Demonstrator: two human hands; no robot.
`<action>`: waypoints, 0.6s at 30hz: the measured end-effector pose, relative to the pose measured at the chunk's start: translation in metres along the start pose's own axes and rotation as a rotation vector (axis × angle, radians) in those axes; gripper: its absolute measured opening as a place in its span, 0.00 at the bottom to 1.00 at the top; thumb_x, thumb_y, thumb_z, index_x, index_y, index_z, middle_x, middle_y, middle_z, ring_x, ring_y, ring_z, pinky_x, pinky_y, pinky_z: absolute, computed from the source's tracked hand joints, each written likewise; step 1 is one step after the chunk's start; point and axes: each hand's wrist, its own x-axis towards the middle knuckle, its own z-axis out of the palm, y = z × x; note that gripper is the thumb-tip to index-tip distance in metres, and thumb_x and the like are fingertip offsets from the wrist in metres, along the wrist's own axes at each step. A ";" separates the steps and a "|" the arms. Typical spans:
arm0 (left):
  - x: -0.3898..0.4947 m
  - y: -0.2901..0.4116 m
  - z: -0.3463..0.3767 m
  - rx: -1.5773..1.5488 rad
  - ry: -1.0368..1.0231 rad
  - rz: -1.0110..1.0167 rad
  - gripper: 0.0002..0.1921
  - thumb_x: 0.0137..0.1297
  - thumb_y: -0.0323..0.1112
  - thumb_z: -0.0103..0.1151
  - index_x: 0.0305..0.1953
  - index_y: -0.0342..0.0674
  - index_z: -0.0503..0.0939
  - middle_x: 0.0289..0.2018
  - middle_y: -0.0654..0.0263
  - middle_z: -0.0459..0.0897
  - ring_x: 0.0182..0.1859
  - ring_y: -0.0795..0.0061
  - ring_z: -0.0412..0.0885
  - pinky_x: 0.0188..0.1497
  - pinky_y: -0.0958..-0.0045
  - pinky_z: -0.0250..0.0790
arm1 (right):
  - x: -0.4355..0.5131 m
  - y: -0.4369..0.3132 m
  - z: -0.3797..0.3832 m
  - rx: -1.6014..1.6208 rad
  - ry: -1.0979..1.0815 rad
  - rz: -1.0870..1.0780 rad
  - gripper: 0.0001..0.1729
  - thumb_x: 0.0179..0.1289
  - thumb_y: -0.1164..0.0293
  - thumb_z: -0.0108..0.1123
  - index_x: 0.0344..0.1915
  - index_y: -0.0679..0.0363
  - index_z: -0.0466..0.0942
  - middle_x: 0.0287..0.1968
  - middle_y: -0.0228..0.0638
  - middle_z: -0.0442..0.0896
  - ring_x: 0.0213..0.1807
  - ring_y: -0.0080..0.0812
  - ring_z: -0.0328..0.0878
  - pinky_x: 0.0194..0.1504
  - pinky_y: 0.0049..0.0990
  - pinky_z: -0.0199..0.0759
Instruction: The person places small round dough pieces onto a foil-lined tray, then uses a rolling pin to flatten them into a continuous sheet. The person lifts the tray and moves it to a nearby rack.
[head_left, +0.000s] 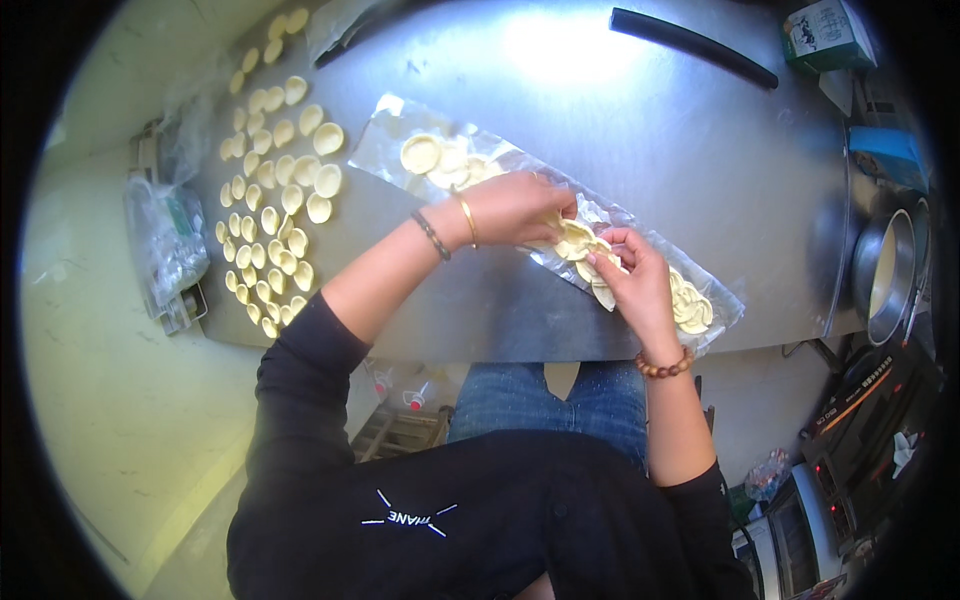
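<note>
A long clear plastic sheet or bag (386, 146) lies slantwise on the steel table before me, with pale dough cups or shells (420, 153) overlapping along it. My left hand (517, 210) is over the middle of the row, its fingertips at the edge of a dough piece (574, 238). My right hand (637, 277) pinches overlapping dough pieces (602, 279) between thumb and fingers, just beside the left. More folded dough pieces (691, 304) lie at the right end of the plastic. The palm sides of both hands are partly hidden.
Many separate dough cups (292, 199) are spread over the table's left side. A dark tube (694, 47) lies at the far edge, near a green and white carton (827, 36). A metal bowl (885, 276) stands at right; plastic bags (169, 240) sit at the left edge.
</note>
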 end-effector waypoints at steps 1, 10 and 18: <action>0.002 -0.002 -0.003 -0.031 -0.036 -0.039 0.18 0.67 0.38 0.74 0.54 0.43 0.82 0.43 0.52 0.89 0.49 0.44 0.87 0.53 0.48 0.77 | 0.004 0.003 -0.004 0.061 -0.029 0.028 0.12 0.74 0.73 0.74 0.52 0.63 0.85 0.44 0.35 0.94 0.44 0.20 0.89 0.45 0.22 0.79; 0.010 0.000 -0.009 0.076 -0.123 -0.184 0.18 0.68 0.41 0.68 0.55 0.42 0.86 0.44 0.49 0.92 0.49 0.43 0.89 0.56 0.50 0.80 | 0.030 -0.004 -0.017 -0.054 -0.182 0.056 0.17 0.75 0.65 0.72 0.55 0.66 0.87 0.42 0.41 0.95 0.42 0.25 0.89 0.45 0.28 0.80; 0.008 0.000 -0.005 0.114 -0.099 -0.172 0.17 0.68 0.39 0.68 0.55 0.41 0.85 0.42 0.48 0.92 0.47 0.44 0.90 0.54 0.51 0.81 | 0.031 -0.027 -0.024 -0.312 -0.226 0.053 0.22 0.78 0.58 0.67 0.59 0.64 0.88 0.44 0.46 0.95 0.43 0.37 0.91 0.49 0.34 0.81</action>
